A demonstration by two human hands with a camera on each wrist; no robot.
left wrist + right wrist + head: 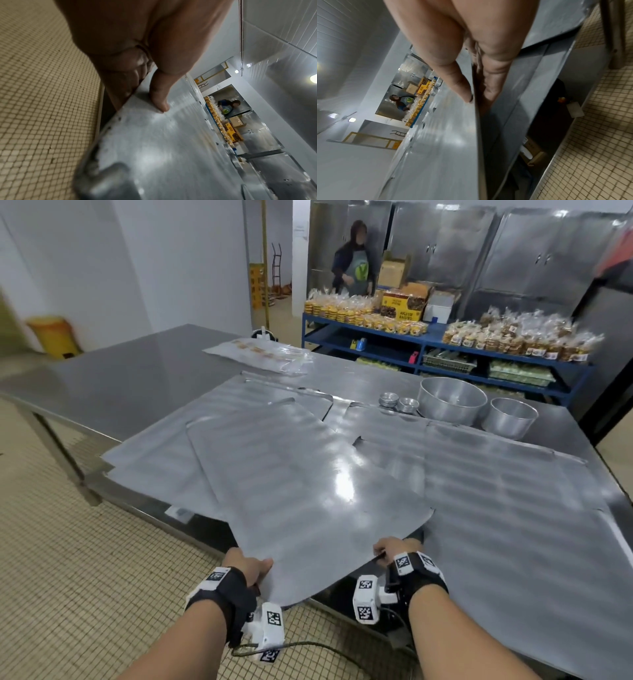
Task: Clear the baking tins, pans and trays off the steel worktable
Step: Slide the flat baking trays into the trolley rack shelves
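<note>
Head view: large flat grey metal baking tray (301, 491) lies skewed on top of overlapping trays, its near edge overhanging the steel worktable (113, 378). Left hand (245, 565) pinches the near left corner, thumb (158, 97) on top, fingers beneath. Right hand (390, 549) pinches the near right edge likewise, thumb (458, 86) above. Two round aluminium pans (452, 400) and small round tins (399, 402) stand behind the trays at the table's far right
</note>
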